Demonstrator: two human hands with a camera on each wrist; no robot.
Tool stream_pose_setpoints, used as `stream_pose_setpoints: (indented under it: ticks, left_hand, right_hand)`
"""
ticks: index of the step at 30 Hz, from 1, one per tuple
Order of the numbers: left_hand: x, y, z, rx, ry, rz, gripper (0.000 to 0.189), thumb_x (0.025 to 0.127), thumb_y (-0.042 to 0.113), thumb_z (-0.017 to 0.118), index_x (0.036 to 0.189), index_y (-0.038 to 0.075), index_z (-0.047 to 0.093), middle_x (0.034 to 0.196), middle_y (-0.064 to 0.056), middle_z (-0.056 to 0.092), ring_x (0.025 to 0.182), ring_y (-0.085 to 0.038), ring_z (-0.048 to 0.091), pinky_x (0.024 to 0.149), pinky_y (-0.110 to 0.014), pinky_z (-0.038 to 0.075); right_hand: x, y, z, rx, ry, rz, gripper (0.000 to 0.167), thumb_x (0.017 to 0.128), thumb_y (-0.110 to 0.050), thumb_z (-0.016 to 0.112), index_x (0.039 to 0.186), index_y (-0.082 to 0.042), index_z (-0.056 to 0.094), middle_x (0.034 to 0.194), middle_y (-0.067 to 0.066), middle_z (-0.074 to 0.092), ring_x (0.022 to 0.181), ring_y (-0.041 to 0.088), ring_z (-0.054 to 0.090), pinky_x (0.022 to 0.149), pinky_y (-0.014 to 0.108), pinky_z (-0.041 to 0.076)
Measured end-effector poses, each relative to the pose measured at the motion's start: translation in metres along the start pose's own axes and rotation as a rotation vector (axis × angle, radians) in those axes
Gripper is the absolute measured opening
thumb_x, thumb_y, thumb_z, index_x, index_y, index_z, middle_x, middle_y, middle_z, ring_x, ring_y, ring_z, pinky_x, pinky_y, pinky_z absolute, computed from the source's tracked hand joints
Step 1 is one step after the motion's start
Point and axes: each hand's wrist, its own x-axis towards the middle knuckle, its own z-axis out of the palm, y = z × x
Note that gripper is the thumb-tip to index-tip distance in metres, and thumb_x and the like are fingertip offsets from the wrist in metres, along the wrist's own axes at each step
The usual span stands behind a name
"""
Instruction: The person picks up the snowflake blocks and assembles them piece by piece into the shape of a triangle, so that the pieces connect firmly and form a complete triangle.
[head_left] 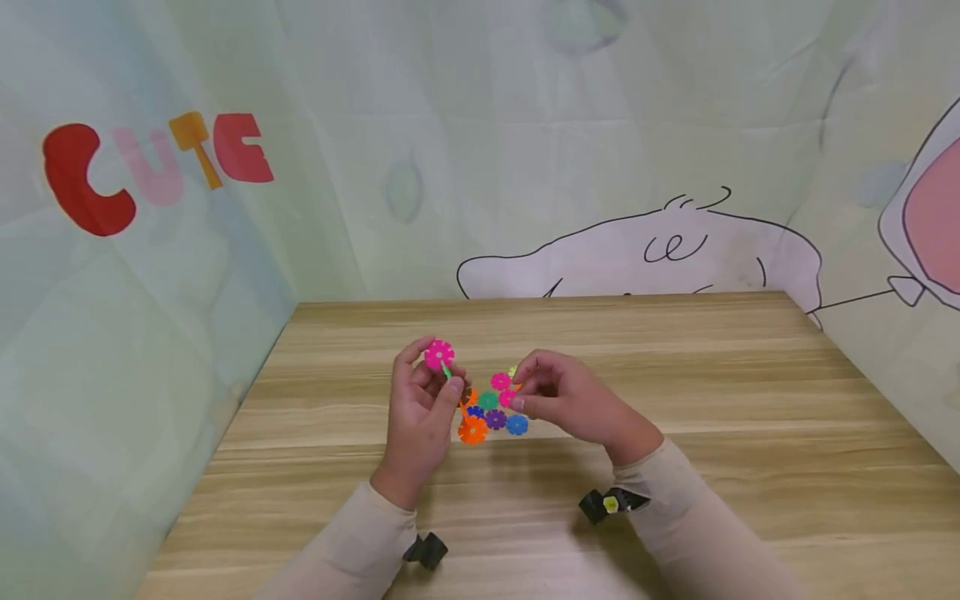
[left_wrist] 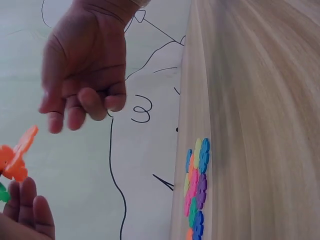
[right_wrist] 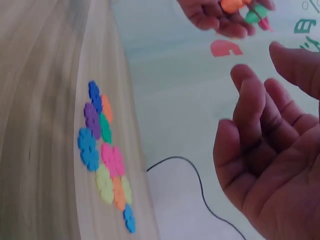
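Assembling seems the step in hand: your left hand [head_left: 416, 412] pinches the joined discs [head_left: 432, 360] above the bench [head_left: 675, 333]. Your right hand [head_left: 576, 398], empty, thumb and fingers apart, likely needs one of the loose discs [head_left: 496, 420] lying there.

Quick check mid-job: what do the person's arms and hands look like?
The left hand and right hand are bare, without gloves. The left sleeve and right sleeve are long and plain beige. A blocky black unit sits at each wrist, left unit and right unit; the right has a yellow patch.
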Motion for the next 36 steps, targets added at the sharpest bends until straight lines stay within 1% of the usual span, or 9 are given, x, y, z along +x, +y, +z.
stream_pose_setpoints:
  ticks: [3, 6, 8, 15, 18, 22, 28, 32, 36]
  left_hand:
    - [0.0, 0.0, -0.001, 0.029, -0.019, -0.029, 0.057, 0.106, -0.006, 0.051, 0.157, 0.015, 0.036, 0.114, -0.014, 0.058, 0.107, -0.025, 0.065, 0.1, -0.027, 0.057]
    - [0.0, 0.001, -0.001, 0.04, -0.048, -0.055, 0.058, 0.107, -0.005, 0.049, 0.159, 0.017, 0.038, 0.115, -0.01, 0.056, 0.107, -0.027, 0.065, 0.099, -0.027, 0.057]
    - [0.0, 0.002, -0.001, 0.051, -0.07, -0.066, 0.058, 0.108, -0.004, 0.048, 0.16, 0.019, 0.038, 0.115, -0.008, 0.055, 0.105, -0.023, 0.064, 0.098, -0.027, 0.057]
    - [0.001, -0.001, -0.001, 0.067, -0.108, -0.071, 0.057, 0.109, -0.001, 0.047, 0.161, 0.02, 0.038, 0.112, -0.012, 0.054, 0.102, -0.037, 0.061, 0.091, -0.028, 0.058]
    - [0.0, -0.002, -0.001, 0.064, -0.113, -0.063, 0.056, 0.109, -0.001, 0.046, 0.161, 0.018, 0.039, 0.11, -0.016, 0.053, 0.098, -0.029, 0.062, 0.089, -0.027, 0.058]
    - [-0.001, -0.002, -0.001, 0.067, -0.126, -0.04, 0.055, 0.108, -0.002, 0.047, 0.16, 0.016, 0.04, 0.108, -0.012, 0.053, 0.095, -0.024, 0.06, 0.087, -0.025, 0.057]
    - [-0.001, -0.004, -0.001, 0.072, -0.14, -0.006, 0.054, 0.108, -0.003, 0.047, 0.159, 0.013, 0.04, 0.109, -0.014, 0.052, 0.094, -0.031, 0.057, 0.084, -0.022, 0.055]
    - [-0.001, -0.004, 0.0, 0.072, -0.147, 0.0, 0.055, 0.107, -0.003, 0.047, 0.159, 0.013, 0.04, 0.109, -0.019, 0.052, 0.093, -0.027, 0.057, 0.083, -0.022, 0.054]
    - [-0.001, -0.004, 0.0, 0.065, -0.154, 0.004, 0.055, 0.107, -0.004, 0.047, 0.16, 0.011, 0.04, 0.106, -0.014, 0.052, 0.091, -0.019, 0.056, 0.082, -0.023, 0.054]
  right_hand:
    - [0.004, 0.01, -0.004, -0.067, 0.086, 0.071, 0.019, 0.098, -0.01, 0.074, 0.114, -0.005, 0.065, 0.089, 0.007, 0.069, 0.078, 0.023, 0.063, 0.068, 0.03, 0.055]
    - [0.007, 0.021, -0.003, -0.153, 0.093, 0.15, 0.023, 0.097, -0.015, 0.077, 0.117, -0.006, 0.069, 0.085, 0.006, 0.066, 0.073, 0.021, 0.058, 0.063, 0.03, 0.05]
    - [0.009, 0.028, -0.001, -0.222, 0.07, 0.2, 0.026, 0.095, -0.017, 0.078, 0.119, -0.008, 0.072, 0.082, 0.005, 0.063, 0.07, 0.02, 0.056, 0.06, 0.03, 0.048]
    - [0.009, 0.038, 0.007, -0.391, -0.09, 0.317, 0.035, 0.094, -0.017, 0.08, 0.128, -0.012, 0.075, 0.072, 0.003, 0.057, 0.062, 0.015, 0.051, 0.059, 0.029, 0.045]
    - [0.007, 0.038, 0.01, -0.457, -0.127, 0.329, 0.039, 0.091, -0.018, 0.083, 0.129, -0.014, 0.076, 0.09, 0.003, 0.069, 0.073, 0.014, 0.054, 0.072, 0.032, 0.051]
    - [0.006, 0.036, 0.014, -0.517, -0.122, 0.333, 0.035, 0.088, -0.015, 0.085, 0.122, -0.015, 0.078, 0.114, 0.001, 0.072, 0.088, 0.016, 0.058, 0.088, 0.038, 0.053]
    - [0.007, 0.037, 0.017, -0.577, -0.127, 0.298, 0.022, 0.088, -0.007, 0.083, 0.108, -0.015, 0.077, 0.08, -0.002, 0.065, 0.072, 0.017, 0.057, 0.073, 0.034, 0.051]
    - [0.007, 0.039, 0.018, -0.619, -0.129, 0.264, 0.022, 0.087, -0.003, 0.083, 0.104, -0.016, 0.077, 0.075, -0.003, 0.062, 0.071, 0.016, 0.056, 0.072, 0.034, 0.05]
    - [0.006, 0.04, 0.019, -0.639, -0.133, 0.252, 0.02, 0.086, -0.005, 0.084, 0.095, -0.017, 0.071, 0.074, -0.003, 0.06, 0.071, 0.016, 0.055, 0.073, 0.035, 0.049]
